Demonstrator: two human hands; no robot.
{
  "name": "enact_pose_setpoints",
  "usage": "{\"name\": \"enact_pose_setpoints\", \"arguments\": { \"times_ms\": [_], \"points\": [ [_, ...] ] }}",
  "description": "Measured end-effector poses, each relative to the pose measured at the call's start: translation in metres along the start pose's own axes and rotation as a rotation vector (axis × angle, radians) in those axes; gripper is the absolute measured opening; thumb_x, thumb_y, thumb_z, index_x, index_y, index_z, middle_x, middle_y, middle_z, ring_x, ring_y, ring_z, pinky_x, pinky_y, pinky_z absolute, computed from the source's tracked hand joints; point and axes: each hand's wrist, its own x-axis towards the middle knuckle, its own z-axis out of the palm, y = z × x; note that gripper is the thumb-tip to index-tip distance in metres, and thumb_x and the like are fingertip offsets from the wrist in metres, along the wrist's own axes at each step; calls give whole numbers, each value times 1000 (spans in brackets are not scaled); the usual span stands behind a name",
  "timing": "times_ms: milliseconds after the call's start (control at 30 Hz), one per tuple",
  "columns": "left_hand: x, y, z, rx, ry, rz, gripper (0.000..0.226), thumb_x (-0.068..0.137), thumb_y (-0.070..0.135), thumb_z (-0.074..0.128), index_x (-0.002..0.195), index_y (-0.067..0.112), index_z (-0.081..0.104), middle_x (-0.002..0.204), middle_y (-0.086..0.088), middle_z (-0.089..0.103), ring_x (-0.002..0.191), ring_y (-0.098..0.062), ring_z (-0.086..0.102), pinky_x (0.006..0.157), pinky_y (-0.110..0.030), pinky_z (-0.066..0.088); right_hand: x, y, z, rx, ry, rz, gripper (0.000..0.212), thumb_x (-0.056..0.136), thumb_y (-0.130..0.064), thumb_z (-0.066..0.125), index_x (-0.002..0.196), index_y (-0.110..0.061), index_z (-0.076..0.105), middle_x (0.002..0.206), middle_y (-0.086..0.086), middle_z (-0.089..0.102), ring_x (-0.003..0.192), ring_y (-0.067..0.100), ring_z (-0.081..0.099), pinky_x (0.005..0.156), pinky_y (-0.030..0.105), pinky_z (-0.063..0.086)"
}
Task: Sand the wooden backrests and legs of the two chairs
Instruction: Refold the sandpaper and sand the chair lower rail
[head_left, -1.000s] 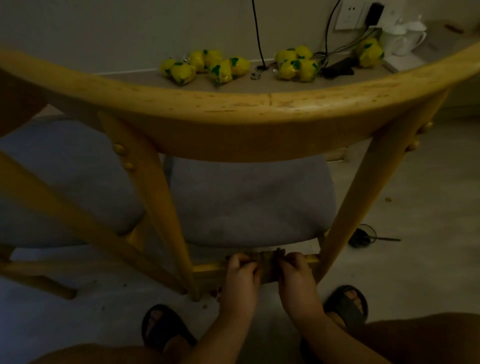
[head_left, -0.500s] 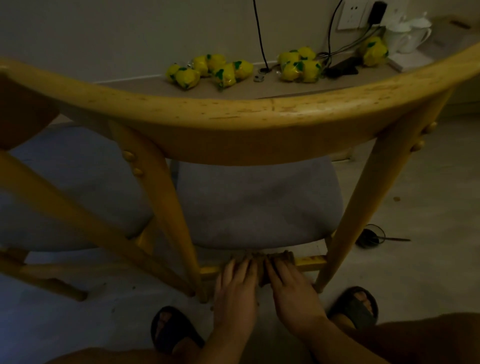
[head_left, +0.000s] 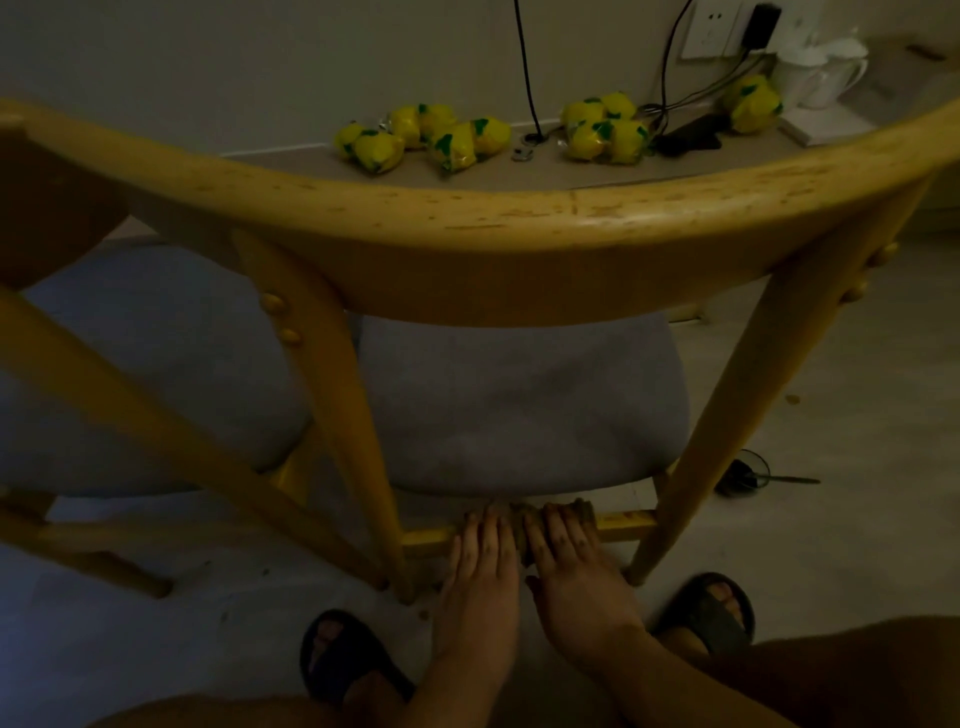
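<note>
A wooden chair with a curved backrest (head_left: 519, 223) and a grey seat cushion (head_left: 519, 410) stands right in front of me. A brown piece of sandpaper (head_left: 583, 508) lies folded over its low rear rail (head_left: 626, 521), between the two rear legs (head_left: 711, 431). My left hand (head_left: 480, 566) and my right hand (head_left: 571, 564) lie side by side on the sandpaper, fingers straight, pressing it onto the rail. A second wooden chair (head_left: 119, 384) with a grey seat stands at the left, partly cut off.
Several yellow packets (head_left: 441, 137) lie on a ledge by the wall, with cables, a wall socket (head_left: 709, 28) and a white kettle (head_left: 826, 67). A black object (head_left: 737, 475) lies on the floor at the right. My sandalled feet (head_left: 714, 610) stand under the chair's rear.
Both hands went from curled round the sandpaper to lying flat on it with straight fingers. The view has moved slightly closer and to the left.
</note>
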Motion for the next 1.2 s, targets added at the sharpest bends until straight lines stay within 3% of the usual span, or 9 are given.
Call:
{"name": "enact_pose_setpoints", "arguments": {
  "times_ms": [67, 167, 267, 433, 533, 767, 900, 1067, 1200],
  "points": [
    [-4, 0, -1, -15, 26, 25, 61, 84, 15, 34, 137, 1, 62, 146, -17, 56, 133, -34, 57, 108, -45, 49, 2, 1, -1, -2, 4, -32, 74, 104, -43, 33, 162, -21, -8, 171, 11, -7, 156, 33, -14, 112, 36, -36],
    [3, -6, 5, 31, 13, 1, 67, 96, 13, 14, 162, 3, -1, 170, -17, -4, 157, -36, 1, 126, -47, 0, -3, 19, -6, 22, 10, 23, 75, 104, -46, 36, 163, -22, -3, 172, 7, -3, 157, 31, -12, 117, 35, -22],
    [6, -6, 7, 42, 9, -5, 68, 103, 14, 21, 158, 7, -19, 169, -13, -20, 156, -32, -15, 122, -42, -15, -8, 35, -10, -5, -6, 130, 76, 103, -48, 36, 163, -18, 0, 171, 8, -2, 157, 32, -11, 119, 38, -14],
    [9, -8, 11, -17, -14, -75, 69, 107, 15, 27, 158, 5, -18, 168, -16, -19, 156, -34, -14, 124, -44, -10, 2, 3, -6, -99, -83, 114, 83, 102, -53, 27, 159, -4, -8, 168, 20, -12, 155, 37, -16, 109, 45, -33],
    [12, -7, 9, -51, -15, -79, 67, 107, 14, 25, 159, 6, -16, 168, -16, -20, 156, -32, -15, 125, -42, -11, 4, -9, -5, -73, -85, 67, 82, 101, -58, 21, 160, -14, -15, 167, 19, -19, 153, 37, -22, 102, 40, -42],
    [10, -5, 1, -33, -37, -69, 75, 105, 16, 34, 159, 4, -16, 169, -17, -18, 156, -34, -13, 125, -44, -7, -12, 31, -21, -30, -7, 104, 75, 104, -53, 25, 162, -22, -11, 171, 12, -3, 157, 32, -8, 117, 38, -20],
    [9, -5, -1, -20, -45, -60, 69, 92, 14, -2, 158, 3, -15, 169, -18, -16, 156, -36, -12, 125, -45, -6, -2, 7, -20, -42, -43, 119, 76, 104, -53, 21, 162, -14, -8, 170, 15, -7, 156, 34, -11, 113, 41, -28],
    [8, -5, 4, -40, -63, -52, 71, 106, 16, 29, 158, 4, -17, 169, -17, -18, 156, -36, -13, 126, -45, -8, -7, 20, -15, -36, -64, -5, 78, 102, -51, 28, 161, -18, -11, 170, 11, -11, 156, 31, -16, 113, 38, -27],
    [9, 2, -1, -52, -21, -41, 71, 104, 12, 29, 159, 4, -15, 169, -15, -17, 156, -34, -13, 125, -44, -8, -14, 51, -22, -7, -19, 47, 78, 101, -50, 31, 162, -22, -9, 171, 8, -2, 157, 31, -8, 116, 37, -25]
  ]
}}
